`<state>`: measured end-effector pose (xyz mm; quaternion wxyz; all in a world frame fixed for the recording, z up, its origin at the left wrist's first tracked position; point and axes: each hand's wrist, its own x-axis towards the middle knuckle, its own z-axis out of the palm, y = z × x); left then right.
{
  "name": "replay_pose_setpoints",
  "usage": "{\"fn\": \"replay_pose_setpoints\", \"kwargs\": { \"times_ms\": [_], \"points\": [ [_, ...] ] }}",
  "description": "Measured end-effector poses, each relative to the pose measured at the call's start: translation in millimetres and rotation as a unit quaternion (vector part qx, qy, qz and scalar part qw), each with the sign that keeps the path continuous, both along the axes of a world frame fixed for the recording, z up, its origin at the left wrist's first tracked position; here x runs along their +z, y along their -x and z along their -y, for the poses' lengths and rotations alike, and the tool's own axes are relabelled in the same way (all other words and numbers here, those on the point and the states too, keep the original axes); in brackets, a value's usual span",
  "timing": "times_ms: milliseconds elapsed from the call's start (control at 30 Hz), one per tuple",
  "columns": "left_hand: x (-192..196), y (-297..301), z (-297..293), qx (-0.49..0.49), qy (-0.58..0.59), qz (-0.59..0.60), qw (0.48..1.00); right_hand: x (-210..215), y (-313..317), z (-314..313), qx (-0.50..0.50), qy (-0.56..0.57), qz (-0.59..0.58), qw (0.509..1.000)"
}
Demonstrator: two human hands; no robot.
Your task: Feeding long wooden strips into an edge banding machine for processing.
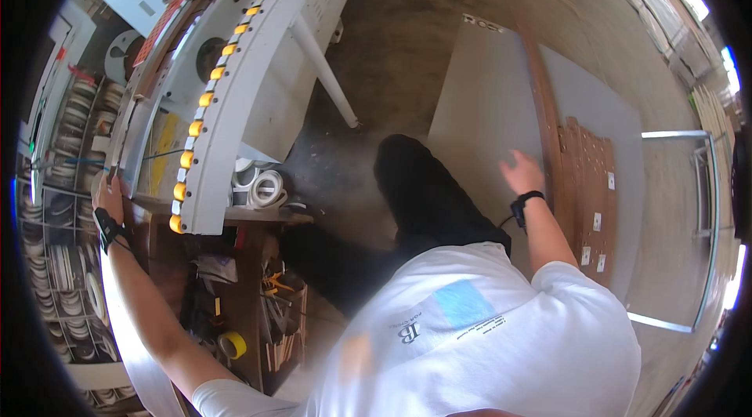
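Twelve o'clock is the top of the view, counted from its middle. The person's legs [423,190], in black trousers, are bent and fill the room near the middle. At three o'clock is the right hand [523,172], with its fingers released and spread apart, above a grey panel [478,103] and just beside the long brown edge of the brown boards [583,154]. These boards lie at two to three o'clock and carry small white labels. At nine o'clock, the left hand [108,196] is at the outer side of the machine; I cannot tell if its fingers grasp something.

Between seven and nine o'clock, a brown bench [251,284] blocks the left side, with yellow tape [232,345] inside and white rolls [268,190] near its top. From nine to eleven o'clock runs the machine's edge with yellow rollers [207,99]; its slanted white leg [325,72] reaches into the walking space. A lane of floor [384,33] goes toward twelve o'clock between machine and panel. Farther, a metal frame [711,205] limits three o'clock, and a rack of rolls [70,284] stands at eight to nine o'clock.
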<state>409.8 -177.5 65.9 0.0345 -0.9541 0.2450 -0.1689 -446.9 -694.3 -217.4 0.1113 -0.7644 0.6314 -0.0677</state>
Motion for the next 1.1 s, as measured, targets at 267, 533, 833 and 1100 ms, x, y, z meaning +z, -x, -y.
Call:
{"fn": "replay_pose_setpoints", "kwargs": {
  "times_ms": [267, 533, 833, 1100],
  "points": [
    [-1.3, 2.7, -8.6, -0.017, -0.014, 0.048, 0.999, -42.4, 175.2, -55.9, -0.226, -0.056, -0.13, 0.964],
    [-7.1, -20.0, -33.0, -0.066, 0.003, 0.06, 0.996, -52.3, 165.9, -61.6, -0.305, 0.001, -0.158, 0.939],
    [-11.2, -22.9, -21.2, -0.098, 0.032, 0.044, 0.994, -61.6, 180.3, -77.7, -0.279, -0.036, -0.132, 0.951],
    [-9.8, 8.6, 5.6, -0.084, 0.055, 0.031, 0.994, -49.0, 181.8, -105.2, -0.32, 0.011, -0.058, 0.946]
  ]
}}
